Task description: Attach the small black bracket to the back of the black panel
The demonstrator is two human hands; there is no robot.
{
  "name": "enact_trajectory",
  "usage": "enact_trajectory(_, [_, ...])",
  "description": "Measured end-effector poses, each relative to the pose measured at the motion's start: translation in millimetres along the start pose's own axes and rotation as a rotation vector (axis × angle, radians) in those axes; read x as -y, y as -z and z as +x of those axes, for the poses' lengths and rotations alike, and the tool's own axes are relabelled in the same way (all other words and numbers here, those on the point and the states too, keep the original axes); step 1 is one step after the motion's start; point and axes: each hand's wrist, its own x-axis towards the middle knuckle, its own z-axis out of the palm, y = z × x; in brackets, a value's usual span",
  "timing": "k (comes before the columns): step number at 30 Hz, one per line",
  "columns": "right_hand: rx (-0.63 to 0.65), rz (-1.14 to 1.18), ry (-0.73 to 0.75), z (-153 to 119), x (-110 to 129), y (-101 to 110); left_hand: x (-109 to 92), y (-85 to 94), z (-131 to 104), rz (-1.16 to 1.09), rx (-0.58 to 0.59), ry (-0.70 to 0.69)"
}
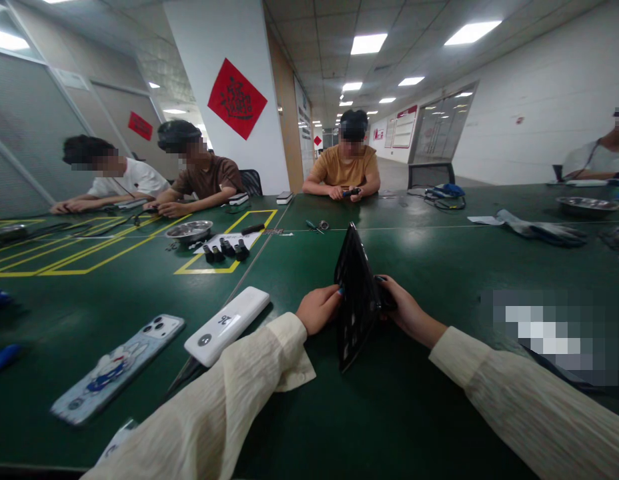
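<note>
A thin black panel (357, 297) stands tilted nearly edge-on to me, above the green table in front of my chest. It has a glossy rim and a patterned face; I cannot make out its exact kind. My left hand (319, 309) grips it from the left, thumb pressed against that face. On the other side, my right hand (412, 310) is closed around a dark part at the panel's back, its fingertips partly hidden. Left of my left forearm lie a white power bank (227, 327) and a phone in a cartoon case (119, 370).
Further off are a metal bowl (189, 231), several black cylindrical parts (227, 249), a screwdriver (314, 227) and a pair of gloves (537, 229). A person (344, 163) sits opposite, two others sit at left, one at far right. A blurred-out object (549, 337) lies right.
</note>
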Motion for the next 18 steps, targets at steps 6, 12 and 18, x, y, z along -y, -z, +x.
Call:
enact_trajectory(6, [-0.001,0.012,0.009,0.3,-1.3,1.5,2.2,0.7,0.5,-0.015,0.001,0.005])
enact_trajectory(12, [0.002,0.015,0.004,-0.2,0.6,1.0,1.6,0.4,-0.4,-0.019,-0.004,-0.001])
enact_trajectory(18, [-0.001,0.025,0.003,-0.3,0.9,0.0,1.6,0.1,-0.2,-0.009,0.015,-0.038])
